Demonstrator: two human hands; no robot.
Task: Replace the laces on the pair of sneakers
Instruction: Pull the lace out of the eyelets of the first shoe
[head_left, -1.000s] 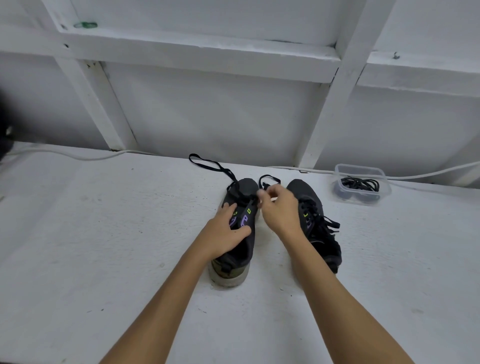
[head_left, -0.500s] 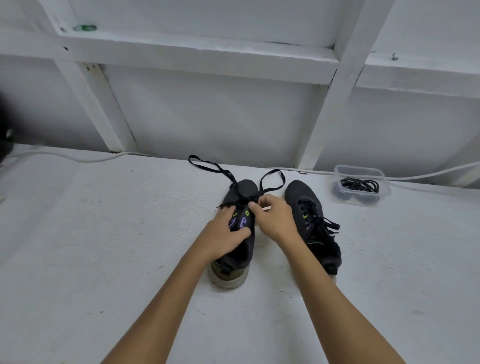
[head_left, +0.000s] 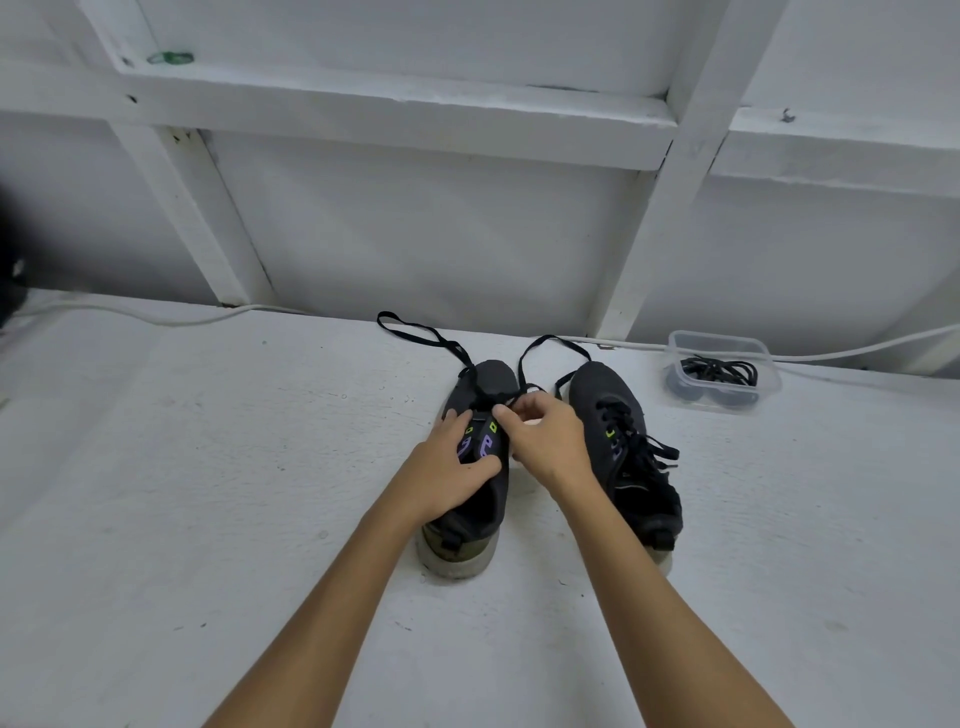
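Two black sneakers stand side by side on the white table, toes pointing away from me. The left sneaker (head_left: 480, 514) has purple and green eyelet tabs and is laced only near the toe. Its black lace (head_left: 415, 332) trails in two loose ends over the table behind the toe. My left hand (head_left: 447, 465) rests on that sneaker's tongue and left side, holding it down. My right hand (head_left: 545, 441) pinches the lace at the right-side eyelets. The right sneaker (head_left: 618, 415) is fully laced, with a loose bow.
A clear plastic tub (head_left: 719, 371) holding coiled black laces stands at the back right. A white cable (head_left: 156, 314) runs along the wall's foot. White wooden framing rises behind the table.
My right hand has moved from the toe area back toward the eyelets, and the lace's right end has spread into a wider loop behind the toes. The left hand has stayed on the sneaker.
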